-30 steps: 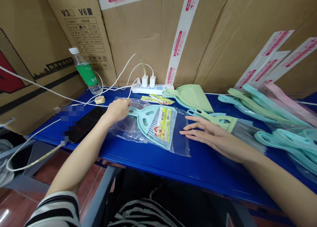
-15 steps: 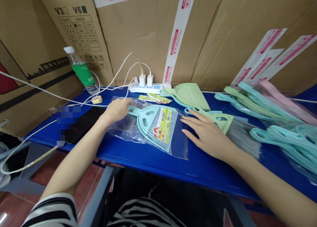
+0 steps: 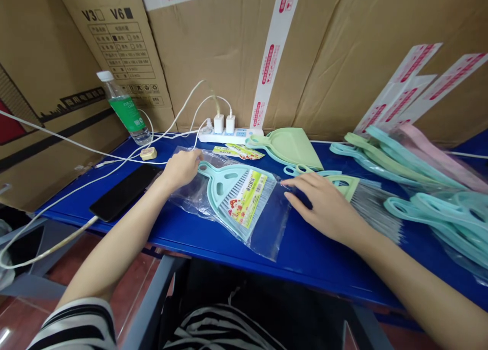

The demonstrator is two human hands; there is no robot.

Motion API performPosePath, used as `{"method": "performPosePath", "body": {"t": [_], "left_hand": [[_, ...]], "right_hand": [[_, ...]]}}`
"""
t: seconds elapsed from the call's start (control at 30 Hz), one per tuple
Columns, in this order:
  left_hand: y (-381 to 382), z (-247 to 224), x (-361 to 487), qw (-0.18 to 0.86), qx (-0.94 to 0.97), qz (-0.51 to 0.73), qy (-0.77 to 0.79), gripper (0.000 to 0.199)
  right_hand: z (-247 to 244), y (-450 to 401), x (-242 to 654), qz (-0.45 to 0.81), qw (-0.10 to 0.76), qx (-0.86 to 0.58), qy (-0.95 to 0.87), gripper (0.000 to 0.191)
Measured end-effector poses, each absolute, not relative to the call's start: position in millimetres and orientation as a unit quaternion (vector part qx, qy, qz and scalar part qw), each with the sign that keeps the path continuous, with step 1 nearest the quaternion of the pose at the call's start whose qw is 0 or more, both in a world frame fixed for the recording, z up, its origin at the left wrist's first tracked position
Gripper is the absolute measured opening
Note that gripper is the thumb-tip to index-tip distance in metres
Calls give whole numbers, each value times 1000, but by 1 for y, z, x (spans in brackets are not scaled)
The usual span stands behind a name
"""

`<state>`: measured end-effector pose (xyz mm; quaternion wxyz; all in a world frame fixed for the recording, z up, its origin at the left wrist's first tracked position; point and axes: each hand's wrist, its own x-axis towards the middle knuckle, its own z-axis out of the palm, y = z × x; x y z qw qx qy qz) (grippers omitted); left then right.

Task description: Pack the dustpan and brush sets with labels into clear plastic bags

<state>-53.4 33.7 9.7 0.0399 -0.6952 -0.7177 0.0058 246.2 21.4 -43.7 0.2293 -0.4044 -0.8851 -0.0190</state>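
Note:
A light-blue dustpan and brush set with a yellow-green label card lies in a clear plastic bag on the blue table. At the handle end, my left hand is closed, pinching the bag beside the handle loop; its fingertips are partly hidden. My right hand is by the bag's far right edge, fingers bent and thumb apart, with nothing visibly gripped. Behind it lie a green brush with grey bristles and a green dustpan.
On the right are piled blue dustpans and several coloured ones behind. Label cards lie before a white power strip. At left are a phone, a bottle and cables. Cardboard boxes stand behind.
The bagged set has turned clockwise, its wide end swinging towards me and to the left. My right hand has shifted slightly right and its fingers bend more. The left hand stays nearly in place.

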Motion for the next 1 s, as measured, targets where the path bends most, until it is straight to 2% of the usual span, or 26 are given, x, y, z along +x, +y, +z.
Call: {"method": "performPosePath", "body": {"t": [0.2, 0.53, 0.7, 1.0], "left_hand": [[35, 9, -56, 16, -712, -26, -701, 43], [33, 2, -69, -136, -812, -2, -567, 59], [29, 5, -73, -145, -834, 29, -531, 51], [36, -3, -80, -108, -861, 57, -494, 49]], "right_hand": [[-49, 35, 246, -21, 214, -417, -883, 38], [-40, 23, 246, -25, 192, -393, -899, 49], [-37, 20, 249, -38, 184, -399, -898, 50], [-36, 16, 250, -34, 186, -404, -895, 48]]}}
